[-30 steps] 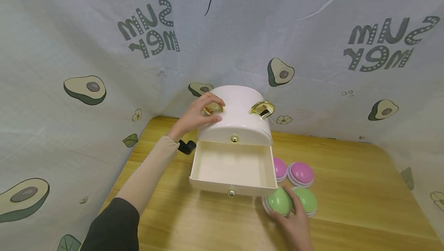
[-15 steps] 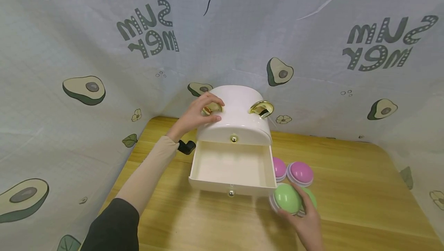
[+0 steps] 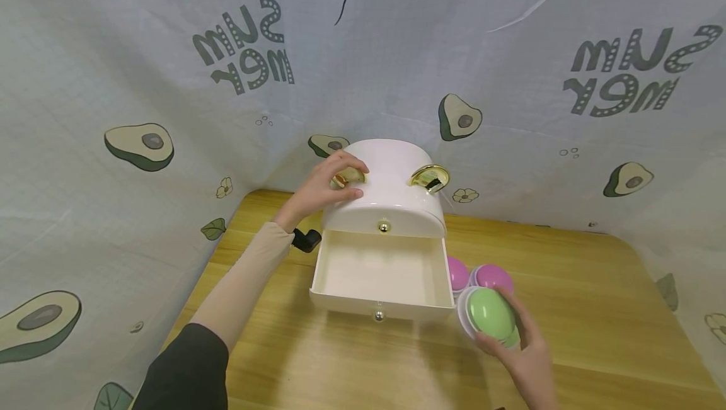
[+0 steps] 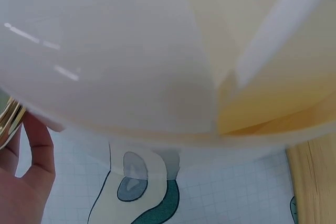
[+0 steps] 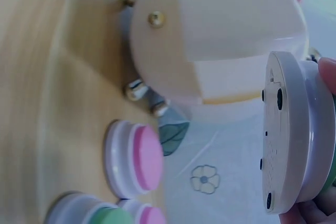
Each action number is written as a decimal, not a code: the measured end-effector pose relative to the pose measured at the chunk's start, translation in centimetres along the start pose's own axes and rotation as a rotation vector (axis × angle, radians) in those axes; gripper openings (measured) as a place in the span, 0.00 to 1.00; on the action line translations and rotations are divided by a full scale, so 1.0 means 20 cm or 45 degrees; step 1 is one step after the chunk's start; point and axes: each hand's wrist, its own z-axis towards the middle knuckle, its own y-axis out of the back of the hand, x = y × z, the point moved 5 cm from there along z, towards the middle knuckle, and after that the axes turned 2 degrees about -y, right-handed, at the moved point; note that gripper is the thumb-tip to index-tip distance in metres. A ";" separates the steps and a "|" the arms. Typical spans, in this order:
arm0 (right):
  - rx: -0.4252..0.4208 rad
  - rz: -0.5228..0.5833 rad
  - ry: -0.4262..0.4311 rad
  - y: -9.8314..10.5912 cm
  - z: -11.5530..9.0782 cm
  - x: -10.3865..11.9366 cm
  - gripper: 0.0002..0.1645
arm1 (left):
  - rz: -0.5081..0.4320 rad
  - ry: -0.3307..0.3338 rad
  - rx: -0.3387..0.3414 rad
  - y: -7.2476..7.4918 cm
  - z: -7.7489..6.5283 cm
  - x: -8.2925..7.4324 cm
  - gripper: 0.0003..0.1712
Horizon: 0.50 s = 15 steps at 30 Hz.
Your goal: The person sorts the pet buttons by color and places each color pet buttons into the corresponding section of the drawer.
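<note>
My left hand [image 3: 319, 188] holds the left gold ear-shaped handle [image 3: 351, 175] on top of a glossy white domed storage box [image 3: 391, 177]; in the left wrist view its fingers curl at the gold rim [image 4: 11, 124]. The box's lower drawer [image 3: 379, 271] is pulled out and bare inside. To the right, my right hand [image 3: 530, 350] grips a round push button with a green dome [image 3: 491, 314] and white base by its sides. The button is tilted and raised off the table, its screwed underside [image 5: 286, 135] showing in the right wrist view. A second green button [image 5: 113, 216] stands below it, mostly hidden in the head view.
Two pink buttons [image 3: 457, 274] stand on the wooden table [image 3: 590, 309] by the drawer's right side. A second gold ear [image 3: 430, 178] sticks out at the box's right. A printed cloth [image 3: 510, 70] hangs behind and at the sides.
My right hand has lifted the green button and carried it rightward, over the other green one, tilting it on the way. The left hand and the box have stayed put.
</note>
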 end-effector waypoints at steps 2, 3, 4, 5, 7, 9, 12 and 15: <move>0.017 0.058 0.035 0.01 0.02 0.04 0.50 | 0.003 -0.003 0.000 0.00 0.00 0.00 0.20; 0.024 0.076 0.059 0.02 0.03 0.06 0.49 | 0.004 -0.003 0.000 0.00 0.00 0.00 0.20; 0.036 0.097 0.081 0.02 0.04 0.08 0.49 | 0.004 -0.003 -0.001 0.00 0.00 0.00 0.20; 0.046 0.111 0.103 0.02 0.05 0.10 0.49 | 0.004 -0.003 -0.002 0.00 0.00 0.00 0.20; 0.064 0.129 0.129 0.02 0.07 0.15 0.49 | 0.004 -0.004 -0.003 0.00 0.00 0.00 0.20; 0.074 0.146 0.146 0.02 0.09 0.19 0.49 | 0.000 -0.004 -0.002 0.00 0.00 0.00 0.20; 0.097 0.123 0.181 -0.01 0.11 0.26 0.49 | -0.006 -0.008 -0.001 0.00 0.00 0.01 0.20; 0.130 0.104 0.240 -0.06 0.13 0.31 0.50 | -0.011 -0.011 -0.001 0.00 0.00 0.01 0.20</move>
